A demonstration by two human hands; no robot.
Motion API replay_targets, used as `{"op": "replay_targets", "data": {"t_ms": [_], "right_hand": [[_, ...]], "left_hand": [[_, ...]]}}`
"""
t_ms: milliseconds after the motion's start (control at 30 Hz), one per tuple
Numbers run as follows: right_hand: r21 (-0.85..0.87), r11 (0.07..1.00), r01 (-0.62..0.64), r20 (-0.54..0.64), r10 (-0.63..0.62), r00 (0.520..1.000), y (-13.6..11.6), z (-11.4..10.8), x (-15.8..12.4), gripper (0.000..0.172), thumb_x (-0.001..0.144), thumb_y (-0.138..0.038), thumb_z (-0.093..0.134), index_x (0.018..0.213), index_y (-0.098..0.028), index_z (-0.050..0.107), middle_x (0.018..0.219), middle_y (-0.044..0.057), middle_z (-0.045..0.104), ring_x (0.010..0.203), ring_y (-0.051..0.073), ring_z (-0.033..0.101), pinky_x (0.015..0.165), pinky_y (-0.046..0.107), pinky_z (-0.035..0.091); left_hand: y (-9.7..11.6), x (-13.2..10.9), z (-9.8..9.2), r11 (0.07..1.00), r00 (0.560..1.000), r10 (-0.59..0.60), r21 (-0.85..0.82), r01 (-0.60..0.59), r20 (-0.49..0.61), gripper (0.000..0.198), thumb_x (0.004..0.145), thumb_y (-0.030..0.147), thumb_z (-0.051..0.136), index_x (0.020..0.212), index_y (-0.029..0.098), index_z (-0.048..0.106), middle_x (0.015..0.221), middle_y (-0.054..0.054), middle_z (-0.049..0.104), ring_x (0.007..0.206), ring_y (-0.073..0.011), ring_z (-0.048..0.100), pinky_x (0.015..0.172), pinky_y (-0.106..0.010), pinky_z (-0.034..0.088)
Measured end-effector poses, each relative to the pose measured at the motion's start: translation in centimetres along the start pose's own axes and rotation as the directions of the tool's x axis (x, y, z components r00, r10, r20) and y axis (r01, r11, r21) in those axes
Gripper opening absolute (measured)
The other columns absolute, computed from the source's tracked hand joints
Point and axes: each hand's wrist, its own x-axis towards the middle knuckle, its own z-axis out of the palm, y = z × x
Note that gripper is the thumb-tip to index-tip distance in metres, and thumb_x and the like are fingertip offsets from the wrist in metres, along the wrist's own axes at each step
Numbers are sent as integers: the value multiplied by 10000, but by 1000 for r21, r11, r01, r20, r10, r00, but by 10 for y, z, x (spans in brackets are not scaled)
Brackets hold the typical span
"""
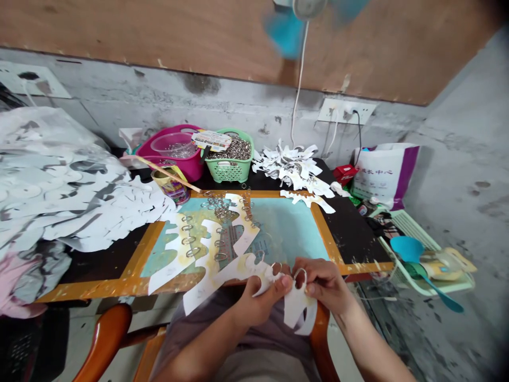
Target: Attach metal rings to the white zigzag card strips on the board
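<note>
My left hand (258, 302) pinches a white cut-out piece (295, 306) near the table's front edge. My right hand (330, 284) is closed at the piece's right side, thumb and fingers at a metal ring (304, 274) that stands up from it. Further rings stand along the same strip, beside my left fingers. To the left, three white cut-outs with rings along their notched edges lie on the light-blue mat, among them the left one (170, 261) and the back one (245, 233). A small heap of loose rings (220, 206) lies behind them.
A green basket (229, 171) full of rings and a magenta basket (193, 167) stand at the back. A can (173, 187) holds a stick. White cut-outs pile up at the left (75, 180) and back right (294, 164). A tray (437, 286) sits at the right.
</note>
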Motion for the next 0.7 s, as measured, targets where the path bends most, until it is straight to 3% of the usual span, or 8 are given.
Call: {"op": "replay_targets", "data": {"t_ms": [167, 300, 367, 433, 500, 567, 600, 700], "right_hand": [[77, 992, -103, -16, 105, 994, 11, 1, -2, 328, 878, -437, 618, 674, -182, 591, 683, 22, 539, 617, 142, 428, 587, 277, 308], [-30, 987, -156, 15, 157, 988, 14, -6, 1, 339, 900, -424, 592, 684, -164, 570, 697, 17, 520, 630, 126, 424, 597, 258, 310], [-113, 981, -156, 23, 160, 987, 13, -11, 1, 329, 908, -418, 584, 702, -162, 584, 703, 18, 533, 642, 127, 442, 617, 253, 332], [-154, 974, -169, 61, 180, 982, 12, -17, 1, 334, 882, -484, 601, 788, -165, 633, 758, 38, 575, 684, 146, 486, 654, 262, 370], [-114, 979, -169, 71, 177, 982, 11, -23, 3, 527, 828, -670, 550, 945, -168, 662, 860, 74, 609, 759, 190, 520, 699, 295, 408], [-97, 983, -155, 44, 160, 986, 11, -26, 7, 719, 786, -797, 447, 1076, -170, 648, 957, 99, 617, 818, 219, 522, 737, 323, 422], [-128, 980, -154, 29, 159, 987, 11, -26, 10, 709, 795, -789, 444, 1085, -174, 646, 976, 97, 618, 827, 217, 519, 748, 323, 419], [-291, 934, -208, 69, 237, 969, 6, -18, 20, 404, 880, -566, 561, 859, -173, 652, 833, 41, 608, 742, 161, 499, 697, 270, 389]], "left_hand": [[-20, 5, -6, 968, 971, -180, -202, 146, -160, 521, 660, 619, 733, 622, 178, 460, 564, 35, 416, 514, -84, 357, 493, -238, 334], [-37, 11, -19, 940, 980, -148, -327, 98, -133, 595, 366, 461, 915, 707, 168, 526, 566, 50, 516, 490, -74, 423, 483, -216, 377], [-39, 12, -23, 939, 962, -156, -336, 74, -223, 567, 419, 495, 894, 689, 166, 521, 546, 55, 519, 467, -66, 422, 461, -198, 360], [-37, 13, -25, 957, 939, -160, -282, 72, -306, 529, 607, 589, 783, 602, 162, 470, 480, 64, 450, 424, -45, 365, 428, -177, 306], [-32, 12, -25, 984, 947, -130, -153, 87, -295, 580, 749, 622, 658, 512, 160, 398, 420, 73, 343, 401, -29, 285, 416, -173, 269], [-28, 11, -24, 995, 967, -94, 1, 97, -239, 615, 803, 618, 603, 470, 157, 367, 407, 72, 292, 411, -24, 247, 423, -176, 268], [-26, 11, -24, 994, 972, -81, 58, 96, -222, 618, 815, 619, 586, 468, 154, 376, 414, 68, 298, 421, -26, 251, 429, -177, 276], [-24, 10, -22, 990, 972, -78, 100, 102, -222, 621, 776, 659, 598, 475, 153, 403, 431, 60, 337, 434, -35, 297, 441, -178, 323]]}}
